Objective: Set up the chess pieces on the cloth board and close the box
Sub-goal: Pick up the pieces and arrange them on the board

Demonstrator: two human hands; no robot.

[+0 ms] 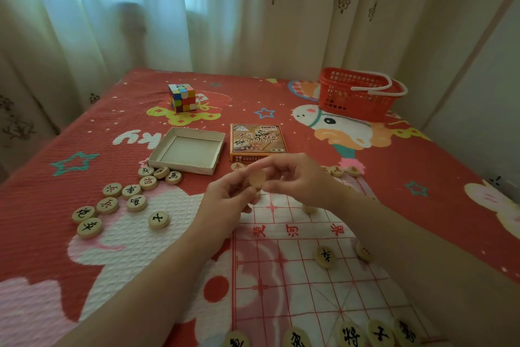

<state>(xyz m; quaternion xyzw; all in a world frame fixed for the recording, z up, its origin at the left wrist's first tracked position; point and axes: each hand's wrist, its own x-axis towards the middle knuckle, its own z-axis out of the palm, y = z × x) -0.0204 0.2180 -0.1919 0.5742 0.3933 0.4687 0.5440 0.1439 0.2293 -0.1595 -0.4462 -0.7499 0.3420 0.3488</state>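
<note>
Head view: left hand (228, 200) and right hand (298, 180) both pinch one chess piece (257, 178) above the cloth board (295, 284). Judged roughly midway. Some pieces are placed below and beyond the grip. Loose pile (123, 200) left of it is unplaced. Box tray (183, 168) and lid (257, 139) just beyond, not yet closed.

Single head-worn wide-angle view, looking forward and down, close over the cloth board (295, 276) toward the curtains (225, 9).
</note>
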